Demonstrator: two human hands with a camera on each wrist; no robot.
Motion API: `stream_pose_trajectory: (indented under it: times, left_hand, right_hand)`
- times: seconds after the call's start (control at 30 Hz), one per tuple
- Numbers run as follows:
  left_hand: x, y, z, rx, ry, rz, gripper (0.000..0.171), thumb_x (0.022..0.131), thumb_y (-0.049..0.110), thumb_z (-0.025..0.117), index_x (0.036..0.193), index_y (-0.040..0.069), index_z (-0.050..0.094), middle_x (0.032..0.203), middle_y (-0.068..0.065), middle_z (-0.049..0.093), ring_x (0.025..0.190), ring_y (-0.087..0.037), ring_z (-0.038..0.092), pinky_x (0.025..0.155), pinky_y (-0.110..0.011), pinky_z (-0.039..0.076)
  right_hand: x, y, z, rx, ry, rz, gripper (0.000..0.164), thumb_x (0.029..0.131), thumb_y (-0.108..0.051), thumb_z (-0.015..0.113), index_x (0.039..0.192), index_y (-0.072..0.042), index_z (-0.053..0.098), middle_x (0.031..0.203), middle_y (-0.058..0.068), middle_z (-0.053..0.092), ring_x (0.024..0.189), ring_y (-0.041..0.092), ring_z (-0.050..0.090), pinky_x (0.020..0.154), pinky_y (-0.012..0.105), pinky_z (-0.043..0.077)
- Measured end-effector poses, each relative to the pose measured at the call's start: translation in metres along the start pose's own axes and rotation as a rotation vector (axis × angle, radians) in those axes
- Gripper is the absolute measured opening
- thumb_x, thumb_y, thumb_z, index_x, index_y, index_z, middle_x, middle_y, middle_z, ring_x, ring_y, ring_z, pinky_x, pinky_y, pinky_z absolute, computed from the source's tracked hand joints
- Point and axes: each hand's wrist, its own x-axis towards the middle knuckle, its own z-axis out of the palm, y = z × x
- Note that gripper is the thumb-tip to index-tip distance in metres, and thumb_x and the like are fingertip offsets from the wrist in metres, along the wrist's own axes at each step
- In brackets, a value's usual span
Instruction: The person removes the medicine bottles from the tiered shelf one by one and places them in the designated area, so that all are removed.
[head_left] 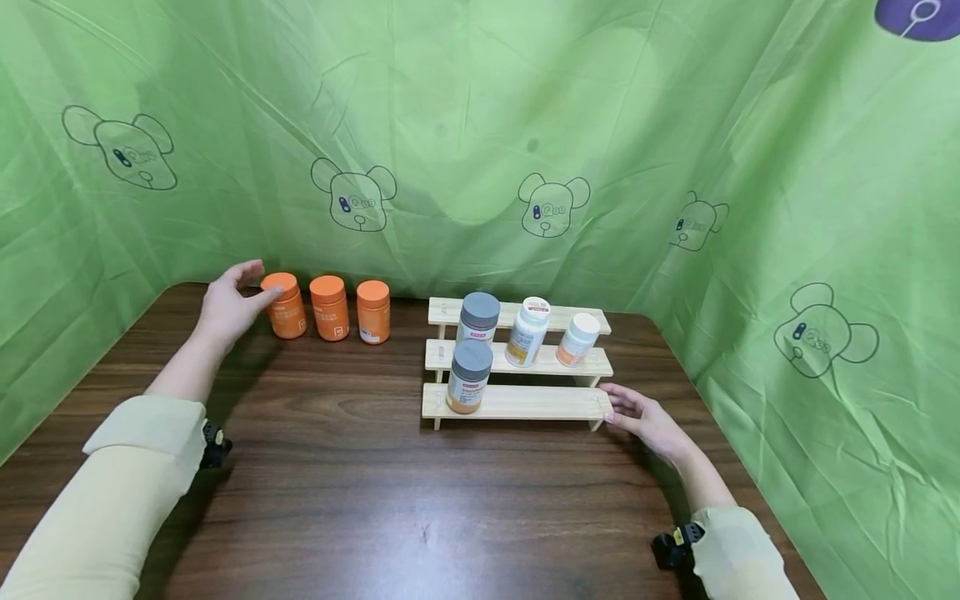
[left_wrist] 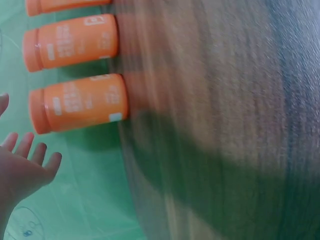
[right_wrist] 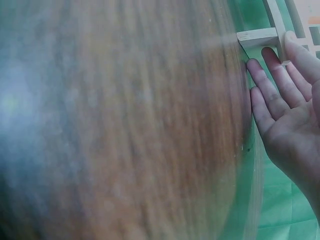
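Note:
My left hand [head_left: 228, 312] is at the leftmost orange bottle [head_left: 288, 312], fingers spread with the thumb in front of its cap. In the left wrist view the fingers [left_wrist: 37, 157] stand beside the bottles, with a gap to the nearest one. A middle orange bottle [head_left: 331, 317] and a right one [head_left: 373, 317] stand in the same row. My right hand [head_left: 652, 425] holds the right end of a three-step wooden rack [head_left: 547, 403] at its lowest step, thumb on one side of the board [right_wrist: 281, 32] and fingers on the other.
A grey-capped bottle [head_left: 468, 392] stands on the lowest step's left end. Behind it, another grey-capped bottle [head_left: 480, 313], a white bottle with a printed cap [head_left: 528, 333] and a smaller white-capped bottle [head_left: 578, 339] stand on the middle step. Green cloth [head_left: 450, 125] surrounds the dark wooden table [head_left: 360, 483].

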Motion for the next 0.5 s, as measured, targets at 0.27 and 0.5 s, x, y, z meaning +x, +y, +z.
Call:
stream_pose_trajectory:
  times: [0.27,0.5]
  left_hand:
    - [-0.006,0.02,-0.001,0.026,-0.004,-0.014,0.075,0.092,0.044,0.056,0.149,0.008,0.024,0.149,-0.018,0.033,0.136,-0.036,0.028,0.106,-0.055,0.029]
    - [-0.014,0.042,0.002,0.01,-0.023,-0.003,0.078,0.089,0.049,0.056,0.149,0.01,0.024,0.149,-0.016,0.034,0.137,-0.035,0.028,0.106,-0.056,0.029]
  right_hand:
    - [0.0,0.002,0.0,-0.019,0.008,0.008,0.056,0.09,-0.014,0.064,0.139,0.0,0.041,0.126,0.024,0.053,0.107,0.003,0.055,0.085,0.019,0.048]
    - [0.0,0.0,0.0,-0.042,0.009,0.019,0.058,0.091,-0.017,0.063,0.142,-0.002,0.039,0.131,0.025,0.05,0.108,0.004,0.053,0.087,0.018,0.046]
